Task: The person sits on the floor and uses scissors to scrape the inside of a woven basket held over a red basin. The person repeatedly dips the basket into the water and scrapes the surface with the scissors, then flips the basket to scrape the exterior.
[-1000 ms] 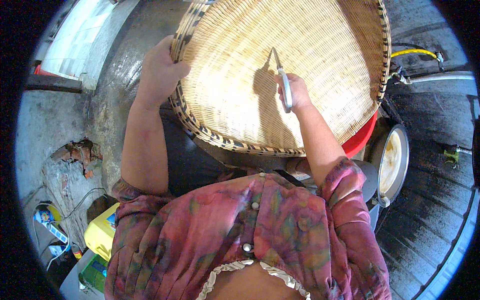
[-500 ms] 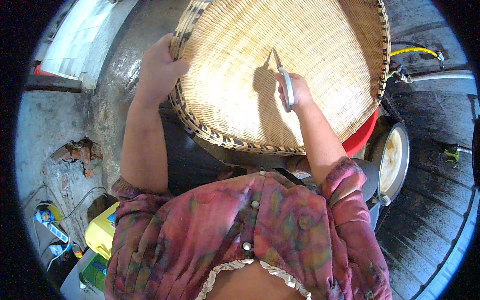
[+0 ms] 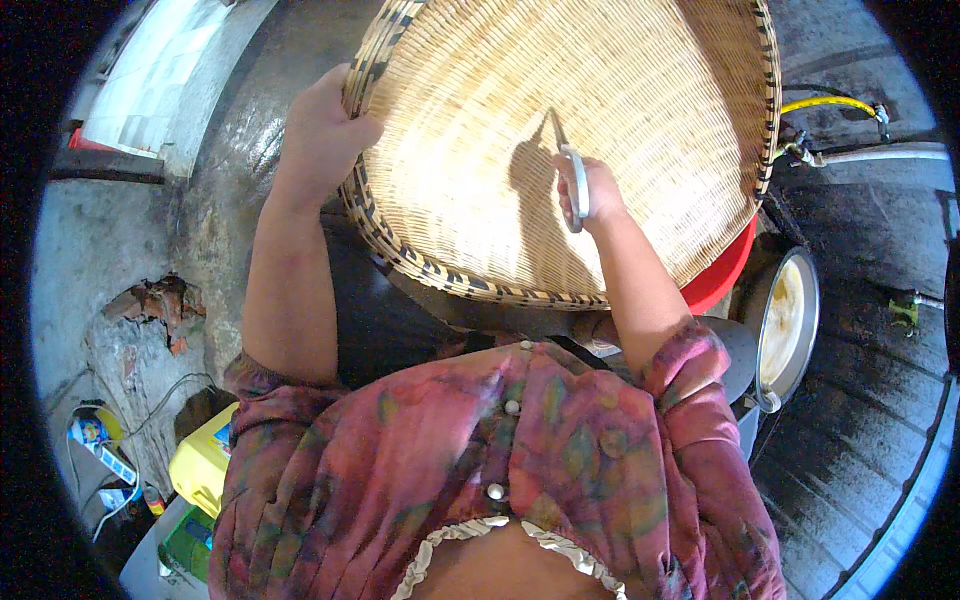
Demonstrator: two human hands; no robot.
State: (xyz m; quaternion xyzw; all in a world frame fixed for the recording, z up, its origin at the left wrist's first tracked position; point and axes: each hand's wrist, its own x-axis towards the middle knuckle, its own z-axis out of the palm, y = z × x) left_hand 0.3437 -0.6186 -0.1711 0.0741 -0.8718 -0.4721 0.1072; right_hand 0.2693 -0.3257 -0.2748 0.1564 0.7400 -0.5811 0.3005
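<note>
1. Nearest to me I see the person's chest in a pink, patterned blouse (image 3: 520, 470), both bare forearms rising out of its short sleeves.
2. Low on the left, on the floor, sits a yellow box (image 3: 200, 462) with some small clutter beside it.
3. My right hand (image 3: 592, 195) is closed around a pair of scissors (image 3: 572, 175) with pale handles; the blades point up and away, lying over the inner weave of the tray.
4. My left hand (image 3: 322, 135) is clamped on the left rim of the tray, thumb on the inside, fingers hidden behind the edge.
5. The round woven bamboo tray (image 3: 620, 90) is held tilted in front of me, its dark-patterned rim running along the near edge. It fills the upper middle of the view.
6. Under its right near edge a red basin (image 3: 722, 280) shows, and just beside that a metal pan (image 3: 790, 325).
7. Farther right, a yellow hose (image 3: 830, 102) lies over wet, dark floor.
</note>
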